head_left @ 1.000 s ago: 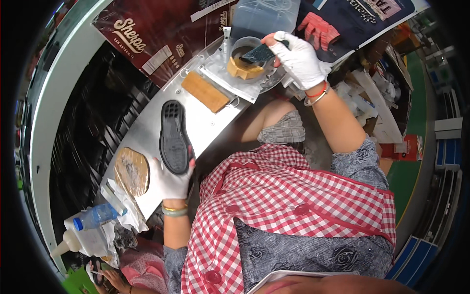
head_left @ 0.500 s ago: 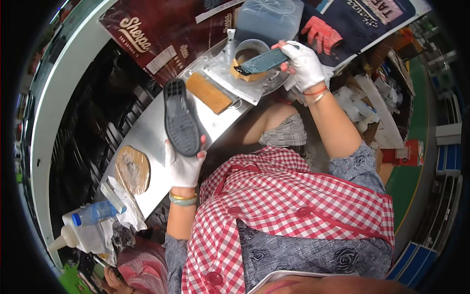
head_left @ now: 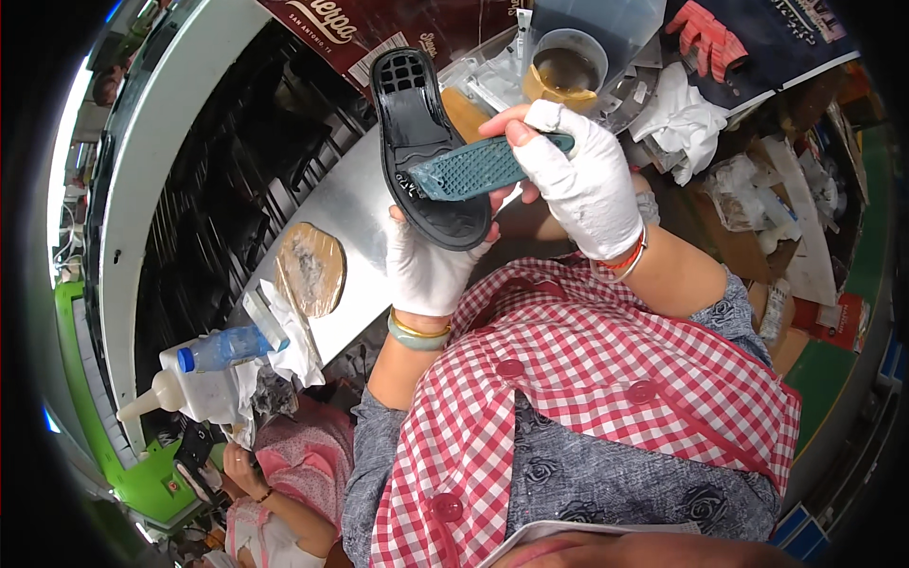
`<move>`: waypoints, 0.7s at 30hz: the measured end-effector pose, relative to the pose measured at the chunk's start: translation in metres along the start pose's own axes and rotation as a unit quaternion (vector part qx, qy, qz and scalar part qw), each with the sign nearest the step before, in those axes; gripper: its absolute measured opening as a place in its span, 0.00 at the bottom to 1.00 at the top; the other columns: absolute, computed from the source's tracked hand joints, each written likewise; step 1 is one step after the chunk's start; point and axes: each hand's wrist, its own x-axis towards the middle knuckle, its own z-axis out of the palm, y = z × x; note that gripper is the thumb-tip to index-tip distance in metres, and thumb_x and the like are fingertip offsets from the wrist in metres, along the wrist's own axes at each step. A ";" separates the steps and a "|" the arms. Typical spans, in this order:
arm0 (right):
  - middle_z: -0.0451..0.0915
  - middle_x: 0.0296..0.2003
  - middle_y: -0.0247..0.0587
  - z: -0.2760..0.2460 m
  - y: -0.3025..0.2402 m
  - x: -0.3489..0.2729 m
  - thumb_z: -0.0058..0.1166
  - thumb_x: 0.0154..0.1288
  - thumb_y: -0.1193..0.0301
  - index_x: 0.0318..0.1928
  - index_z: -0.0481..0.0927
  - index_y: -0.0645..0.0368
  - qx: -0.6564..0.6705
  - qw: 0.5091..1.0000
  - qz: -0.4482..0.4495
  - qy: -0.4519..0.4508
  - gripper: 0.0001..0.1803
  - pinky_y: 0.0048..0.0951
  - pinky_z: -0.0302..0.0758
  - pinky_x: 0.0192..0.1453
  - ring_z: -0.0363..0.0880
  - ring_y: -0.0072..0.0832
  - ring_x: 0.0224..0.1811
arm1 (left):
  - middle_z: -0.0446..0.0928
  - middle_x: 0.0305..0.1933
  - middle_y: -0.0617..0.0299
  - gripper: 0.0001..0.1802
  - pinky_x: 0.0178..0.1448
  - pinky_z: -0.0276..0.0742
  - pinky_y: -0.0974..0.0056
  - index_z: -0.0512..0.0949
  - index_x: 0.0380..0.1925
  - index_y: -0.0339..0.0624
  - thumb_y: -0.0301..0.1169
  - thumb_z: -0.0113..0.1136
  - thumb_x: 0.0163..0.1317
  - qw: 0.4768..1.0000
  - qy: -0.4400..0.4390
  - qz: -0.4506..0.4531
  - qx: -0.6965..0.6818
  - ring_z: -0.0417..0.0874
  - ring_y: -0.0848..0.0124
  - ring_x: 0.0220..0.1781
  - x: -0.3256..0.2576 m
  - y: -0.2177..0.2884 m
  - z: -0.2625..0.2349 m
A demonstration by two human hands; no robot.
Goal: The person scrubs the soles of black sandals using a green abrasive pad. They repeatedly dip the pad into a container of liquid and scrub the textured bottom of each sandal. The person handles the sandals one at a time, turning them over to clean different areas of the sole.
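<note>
Shoe sole (head_left: 421,151), black and long, is what my left hand (head_left: 431,270) holds up from below, over the edge of the grey metal work table (head_left: 355,204); the gloved fingers are closed around its lower end, and its ribbed inner side faces me. My right hand (head_left: 582,185), also in a white glove, is closed on a teal rubber piece (head_left: 473,170) with a fine grid pattern, and it lays this piece across the lower half of the sole, so the two are touching. I judge that the work is in its middle part: both pieces are already picked up and brought together, but the teal piece lies at an angle across the sole and sticks out to the right, so it is not yet lined up or pressed flat. I cannot tell from this view if glue is already on the surfaces. Behind the hands a clear cup (head_left: 566,71) with a yellowish liquid stands on the table, which I take for the glue, with a white rag (head_left: 684,123) just beside it on the right. On the left part of the table lie a round brown pad (head_left: 311,268), and near it a blue-capped bottle (head_left: 222,348) and a white squeeze bottle (head_left: 175,393). At the lower left another person's hand (head_left: 241,464) with a pink sleeve is busy, well apart from mine.
</note>
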 end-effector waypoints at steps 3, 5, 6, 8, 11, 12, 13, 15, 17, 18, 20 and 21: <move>0.76 0.24 0.33 0.000 0.004 0.000 0.48 0.68 0.69 0.38 0.79 0.63 0.004 1.000 0.002 0.000 0.10 0.16 0.74 0.19 0.78 0.16 0.22 | 0.61 0.61 0.41 0.38 0.57 0.74 0.44 0.55 0.64 0.40 0.48 0.55 0.61 1.000 -0.001 0.001 0.007 0.65 0.45 0.62 0.001 -0.004 -0.001; 0.76 0.24 0.33 0.000 0.004 0.000 0.48 0.67 0.69 0.38 0.79 0.63 0.000 1.000 -0.005 0.003 0.10 0.16 0.73 0.18 0.79 0.17 0.23 | 0.61 0.61 0.42 0.37 0.57 0.75 0.45 0.56 0.64 0.40 0.48 0.55 0.61 1.000 0.011 0.006 0.014 0.65 0.45 0.62 0.000 -0.006 0.000; 0.76 0.24 0.33 0.000 0.003 -0.001 0.49 0.67 0.70 0.38 0.79 0.63 -0.005 1.000 -0.011 0.008 0.09 0.15 0.73 0.18 0.79 0.17 0.24 | 0.61 0.61 0.42 0.37 0.57 0.75 0.45 0.56 0.64 0.40 0.48 0.55 0.61 1.000 0.022 0.008 0.021 0.65 0.45 0.62 -0.001 -0.007 0.001; 0.77 0.24 0.33 0.001 0.003 -0.001 0.49 0.67 0.70 0.38 0.79 0.63 -0.020 0.999 -0.041 0.019 0.09 0.15 0.72 0.18 0.80 0.17 0.24 | 0.62 0.61 0.44 0.38 0.56 0.75 0.45 0.56 0.64 0.41 0.49 0.56 0.61 0.998 0.036 0.016 0.050 0.66 0.46 0.61 -0.002 -0.009 0.003; 0.77 0.23 0.33 0.002 0.007 0.001 0.49 0.67 0.72 0.37 0.79 0.63 -0.040 0.995 -0.088 0.039 0.08 0.14 0.72 0.18 0.81 0.17 0.24 | 0.62 0.62 0.47 0.38 0.56 0.75 0.45 0.56 0.64 0.42 0.49 0.57 0.60 0.993 0.049 0.029 0.101 0.67 0.47 0.60 -0.004 -0.012 0.007; 0.77 0.23 0.32 0.002 0.008 0.002 0.49 0.66 0.72 0.37 0.79 0.63 -0.036 0.994 -0.090 0.043 0.08 0.14 0.71 0.18 0.81 0.18 0.24 | 0.62 0.62 0.48 0.38 0.56 0.75 0.45 0.56 0.64 0.42 0.49 0.57 0.59 0.992 0.055 0.034 0.111 0.68 0.47 0.60 -0.005 -0.013 0.007; 0.77 0.23 0.32 0.002 0.008 0.003 0.49 0.66 0.72 0.37 0.80 0.63 -0.033 0.994 -0.092 0.049 0.08 0.14 0.71 0.18 0.81 0.18 0.24 | 0.62 0.62 0.49 0.38 0.56 0.75 0.45 0.57 0.63 0.42 0.49 0.58 0.59 0.990 0.060 0.037 0.121 0.69 0.47 0.59 -0.005 -0.014 0.006; 0.77 0.24 0.32 0.002 0.003 0.004 0.49 0.66 0.73 0.37 0.80 0.63 -0.003 0.997 -0.062 0.055 0.08 0.14 0.72 0.19 0.80 0.17 0.24 | 0.62 0.63 0.49 0.40 0.57 0.74 0.45 0.57 0.64 0.43 0.51 0.58 0.58 0.988 0.046 0.033 0.147 0.69 0.47 0.60 -0.004 -0.013 0.005; 0.78 0.26 0.32 0.002 0.000 0.007 0.49 0.66 0.73 0.37 0.79 0.63 0.003 0.997 -0.063 0.054 0.08 0.15 0.73 0.23 0.79 0.16 0.24 | 0.63 0.63 0.50 0.43 0.59 0.71 0.48 0.56 0.64 0.41 0.53 0.60 0.55 0.981 0.054 0.034 0.183 0.69 0.48 0.61 -0.008 -0.013 0.009; 0.78 0.28 0.33 0.002 -0.001 0.009 0.48 0.67 0.72 0.38 0.79 0.63 -0.007 0.996 -0.077 0.052 0.08 0.15 0.74 0.26 0.77 0.15 0.24 | 0.64 0.62 0.50 0.42 0.58 0.72 0.48 0.56 0.64 0.42 0.53 0.59 0.56 0.979 0.059 0.037 0.193 0.70 0.47 0.60 -0.009 -0.013 0.009; 0.78 0.29 0.33 0.000 -0.003 0.014 0.48 0.67 0.72 0.38 0.79 0.63 -0.014 0.994 -0.097 0.053 0.08 0.15 0.75 0.29 0.76 0.14 0.25 | 0.63 0.63 0.51 0.41 0.57 0.73 0.45 0.57 0.64 0.45 0.52 0.59 0.57 0.978 0.057 0.036 0.199 0.68 0.45 0.61 -0.011 -0.013 0.005; 0.79 0.29 0.33 0.000 -0.003 0.017 0.48 0.67 0.73 0.38 0.79 0.63 -0.011 0.993 -0.102 0.056 0.08 0.15 0.74 0.29 0.77 0.15 0.25 | 0.63 0.64 0.52 0.40 0.56 0.73 0.43 0.57 0.64 0.46 0.52 0.59 0.57 0.977 0.056 0.035 0.201 0.68 0.44 0.61 -0.012 -0.012 0.003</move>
